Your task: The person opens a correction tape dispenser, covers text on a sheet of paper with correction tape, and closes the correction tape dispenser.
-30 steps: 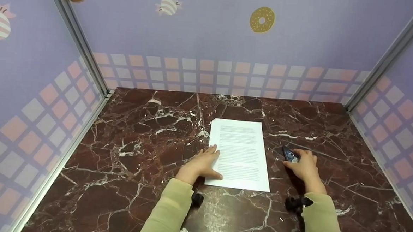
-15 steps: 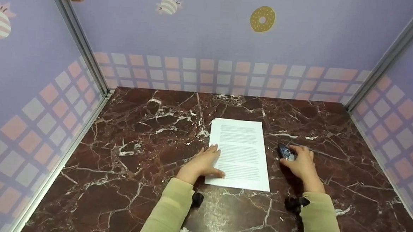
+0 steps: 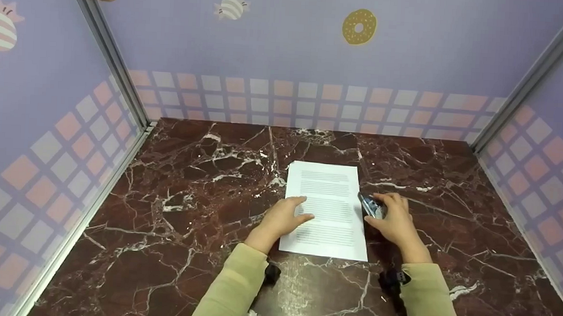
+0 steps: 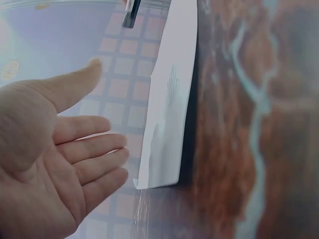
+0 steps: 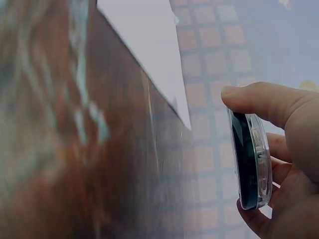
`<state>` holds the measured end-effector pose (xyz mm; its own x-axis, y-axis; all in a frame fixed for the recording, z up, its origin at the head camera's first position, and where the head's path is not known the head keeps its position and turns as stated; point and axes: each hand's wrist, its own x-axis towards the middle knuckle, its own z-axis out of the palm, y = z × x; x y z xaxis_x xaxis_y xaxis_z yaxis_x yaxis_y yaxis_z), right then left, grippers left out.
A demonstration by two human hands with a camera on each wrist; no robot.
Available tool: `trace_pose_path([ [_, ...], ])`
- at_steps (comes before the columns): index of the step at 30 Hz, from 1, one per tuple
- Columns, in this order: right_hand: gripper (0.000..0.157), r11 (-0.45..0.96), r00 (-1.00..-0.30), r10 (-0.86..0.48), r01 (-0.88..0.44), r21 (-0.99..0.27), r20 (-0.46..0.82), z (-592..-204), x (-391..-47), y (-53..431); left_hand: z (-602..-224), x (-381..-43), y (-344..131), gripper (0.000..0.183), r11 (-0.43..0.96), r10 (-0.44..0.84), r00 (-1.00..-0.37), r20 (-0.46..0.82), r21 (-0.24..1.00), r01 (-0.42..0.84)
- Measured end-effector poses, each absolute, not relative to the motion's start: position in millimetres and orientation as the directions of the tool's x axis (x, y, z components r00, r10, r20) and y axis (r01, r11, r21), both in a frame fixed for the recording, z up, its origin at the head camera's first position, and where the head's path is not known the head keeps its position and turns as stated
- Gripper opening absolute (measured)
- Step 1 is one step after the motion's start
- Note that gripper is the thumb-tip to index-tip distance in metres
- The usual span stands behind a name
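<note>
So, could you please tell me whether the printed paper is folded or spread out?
Spread out: the paper lies open on the table, with print showing and no fold visible.

The tabletop [image 3: 161, 248] is dark reddish-brown with a marble pattern, crossed by white veins and shiny along its near side. Printed paper [image 3: 329, 208] lies on it, text side up, with small pale flecks [image 3: 257, 196] to its left.
</note>
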<state>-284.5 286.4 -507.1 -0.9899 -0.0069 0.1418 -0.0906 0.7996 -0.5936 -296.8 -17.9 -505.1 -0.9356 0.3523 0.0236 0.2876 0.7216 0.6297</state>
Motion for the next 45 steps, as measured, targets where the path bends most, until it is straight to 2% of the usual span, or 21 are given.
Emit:
trace_pose_path([
  [13, 0.064, 0.775, -0.961, -0.089, -0.232, -0.588, 0.261, -505, -278, 251, -504, -295, -10, 0.050, 0.563, 0.259, -0.962, 0.086, 0.796, 0.223],
  [22, 0.065, 0.779, -0.908, -0.174, -0.364, -0.510, 0.381, -502, -270, 227, -502, -295, -5, 0.044, 0.433, 0.253, -0.963, 0.097, 0.878, 0.202],
  [25, 0.065, 0.768, -0.890, -0.208, -0.405, -0.496, 0.405, -501, -267, 221, -501, -294, -3, 0.042, 0.374, 0.260, -0.962, 0.080, 0.910, 0.177],
  [31, 0.064, 0.747, -0.847, -0.285, -0.490, -0.449, 0.450, -502, -262, 213, -501, -293, 2, 0.041, 0.120, 0.310, -0.951, 0.012, 0.991, 0.052],
  [34, 0.066, 0.744, -0.829, -0.318, -0.519, -0.421, 0.460, -502, -260, 211, -500, -292, 4, 0.041, 0.036, 0.321, -0.947, -0.016, 0.999, -0.005],
  [45, 0.073, 0.726, -0.733, -0.418, -0.625, -0.289, 0.537, -501, -257, 206, -500, -293, 3, 0.032, -0.032, 0.320, -0.944, -0.079, 0.995, -0.095],
])
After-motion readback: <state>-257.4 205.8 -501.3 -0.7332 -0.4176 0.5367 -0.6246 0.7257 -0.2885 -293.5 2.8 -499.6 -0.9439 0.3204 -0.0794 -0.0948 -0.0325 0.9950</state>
